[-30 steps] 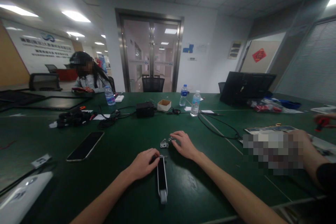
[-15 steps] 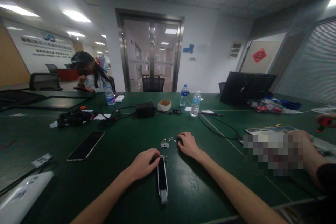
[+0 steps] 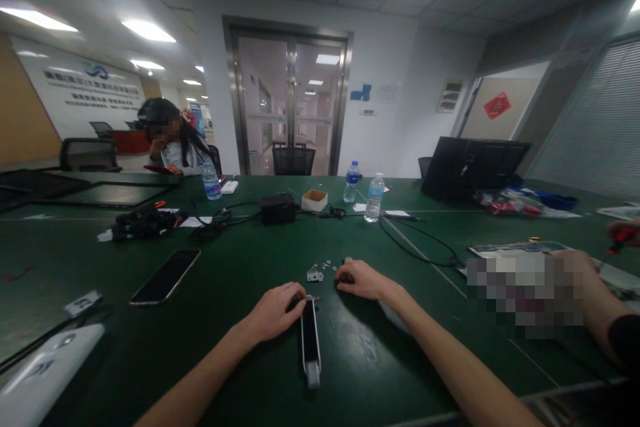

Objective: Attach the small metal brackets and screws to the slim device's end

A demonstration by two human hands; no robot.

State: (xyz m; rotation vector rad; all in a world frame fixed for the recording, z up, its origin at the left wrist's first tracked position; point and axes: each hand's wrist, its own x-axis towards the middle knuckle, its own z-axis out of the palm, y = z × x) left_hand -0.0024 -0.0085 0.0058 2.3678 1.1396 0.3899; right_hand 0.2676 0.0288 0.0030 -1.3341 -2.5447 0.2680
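Observation:
A long black and silver bar (image 3: 310, 341) lies on the green table (image 3: 240, 293), pointing toward me. My left hand (image 3: 275, 311) rests curled on the bar's far end, fingers closed against it. My right hand (image 3: 361, 279) sits a little farther back on the table, fingers bent in a pinch over small parts too tiny to name. A small metal bracket (image 3: 314, 274) and a few tiny washers (image 3: 327, 263) lie just left of that hand.
A phone (image 3: 165, 275) lies at the left, a white device (image 3: 40, 373) at the near left. Cables (image 3: 420, 247), a black box (image 3: 278, 208), a cardboard box (image 3: 314, 199) and water bottles (image 3: 373, 197) stand farther back. Another person's hand (image 3: 580, 287) works at the right; a person sits at the far left.
My right hand has drawn back from the bracket, turned and closed its fingers into a pinch. My left hand has stayed on the bar.

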